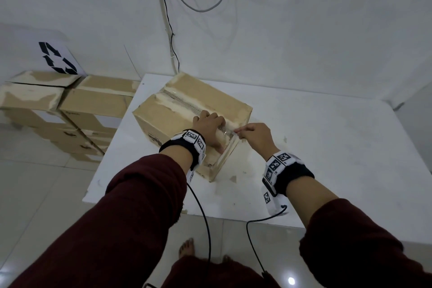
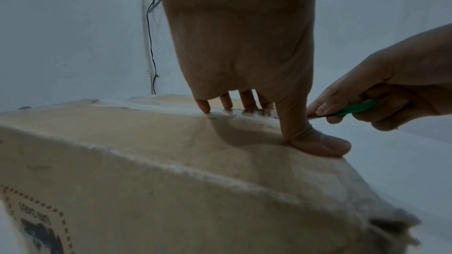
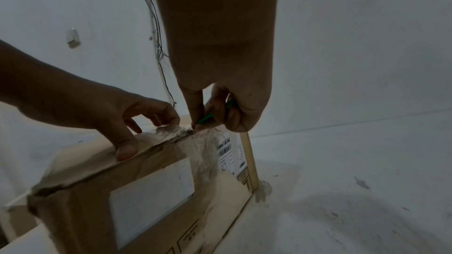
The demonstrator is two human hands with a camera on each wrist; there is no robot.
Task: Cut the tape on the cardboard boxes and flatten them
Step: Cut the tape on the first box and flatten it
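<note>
Cardboard box [image 1: 187, 112] sits on the white table [image 1: 327, 159], angled, taped top seam facing up. Left hand [image 1: 209, 127] lies on the lid beside the seam, fingers [image 2: 204, 106] spread with tips on the tape [image 1: 184, 100] and thumb pressing the near flap, probably to steady the box and keep the flaps from sinking under the blade. Right hand [image 1: 253, 134] pinches a small green-handled cutter [image 2: 354, 108] between thumb and forefinger, the rest curled round the handle; the tip meets the seam at the near top edge, just beside the left thumb. Starting at the edge likely gives a clean run along the seam. Tape over that end looks crumpled and whitish; how far it is cut I cannot tell. More boxes [image 1: 70, 105] are stacked on the floor to the left, still unflattened. Risk: blade close to the left thumb.
</note>
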